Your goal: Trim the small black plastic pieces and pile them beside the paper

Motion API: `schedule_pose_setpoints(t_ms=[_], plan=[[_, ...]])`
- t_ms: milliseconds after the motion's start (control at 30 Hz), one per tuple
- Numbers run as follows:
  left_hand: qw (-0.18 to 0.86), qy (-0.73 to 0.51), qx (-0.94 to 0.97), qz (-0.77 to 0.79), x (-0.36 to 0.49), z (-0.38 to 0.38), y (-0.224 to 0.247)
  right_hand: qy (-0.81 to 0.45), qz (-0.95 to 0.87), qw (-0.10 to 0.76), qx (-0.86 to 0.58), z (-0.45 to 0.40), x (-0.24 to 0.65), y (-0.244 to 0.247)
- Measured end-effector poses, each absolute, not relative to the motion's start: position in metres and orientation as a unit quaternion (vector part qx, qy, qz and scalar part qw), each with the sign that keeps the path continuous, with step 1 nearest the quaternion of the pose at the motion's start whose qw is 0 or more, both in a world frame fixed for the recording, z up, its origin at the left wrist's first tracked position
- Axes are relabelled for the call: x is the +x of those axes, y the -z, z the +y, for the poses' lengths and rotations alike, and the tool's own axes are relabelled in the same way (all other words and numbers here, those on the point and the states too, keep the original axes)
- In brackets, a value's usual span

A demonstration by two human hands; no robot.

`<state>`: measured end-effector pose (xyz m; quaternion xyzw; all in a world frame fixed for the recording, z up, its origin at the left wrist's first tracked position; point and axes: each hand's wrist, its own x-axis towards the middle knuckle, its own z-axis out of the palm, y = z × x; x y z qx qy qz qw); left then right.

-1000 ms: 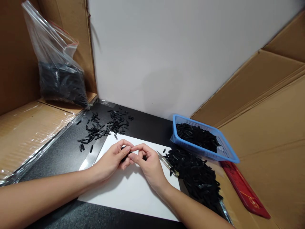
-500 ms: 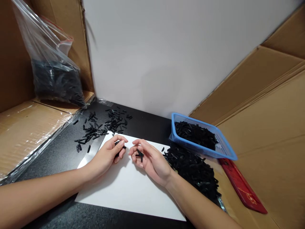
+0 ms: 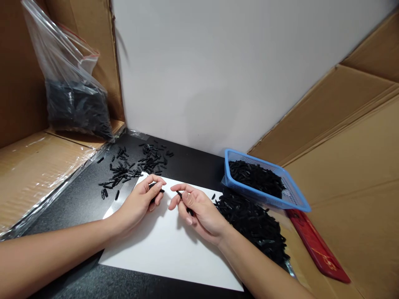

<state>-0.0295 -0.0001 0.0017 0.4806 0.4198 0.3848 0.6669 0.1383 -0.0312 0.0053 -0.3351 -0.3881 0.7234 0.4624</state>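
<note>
My left hand (image 3: 149, 195) is curled over the white sheet (image 3: 168, 249), closed around small black elongated pieces whose ends show between thumb and fingers. Just to its right, my right hand (image 3: 199, 209) pinches one small black piece (image 3: 179, 194) between thumb and index finger. More black pieces (image 3: 190, 211) sit under its curled fingers, partly hidden. A narrow gap separates the two hands. Beyond my left hand, many loose black pieces (image 3: 124, 170) lie scattered on the dark table. A large heap of similar pieces (image 3: 255, 224) lies right of my right hand.
A blue plastic basket (image 3: 299, 195) holding black pieces stands behind the heap. Beside it lies a red flat-handled object (image 3: 321, 249). At the far left, a clear zip bag (image 3: 77, 104) of dark pieces leans on cardboard (image 3: 40, 166). A pale wall (image 3: 199, 74) rises behind the table.
My right thumb has closed over the pieces that lay in the opened fingers, and one now sticks out at the fingertips. My left hand keeps nearly the same grip.
</note>
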Motion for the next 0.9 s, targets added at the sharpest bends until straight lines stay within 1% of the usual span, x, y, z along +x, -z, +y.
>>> schedule_pose_setpoints(t_ms=[200,400,700,800,900], plan=[[0.676,-0.383,0.476,0.411,-0.029,0.000,-0.001,-0.762,-0.380,0.441,-0.285,-0.040,0.137,-0.016],[0.680,-0.372,0.475,0.417,-0.030,0.000,-0.002,-0.773,-0.372,0.424,-0.289,-0.048,0.135,-0.026],[0.677,-0.367,0.485,0.414,-0.029,-0.001,-0.001,-0.782,-0.375,0.421,-0.265,-0.049,0.135,-0.027],[0.676,-0.366,0.491,0.409,-0.029,-0.001,-0.001,-0.781,-0.359,0.436,-0.264,-0.046,0.134,-0.024],[0.676,-0.361,0.502,0.401,-0.029,-0.001,0.000,-0.775,-0.312,0.472,-0.281,-0.042,0.134,-0.018]])
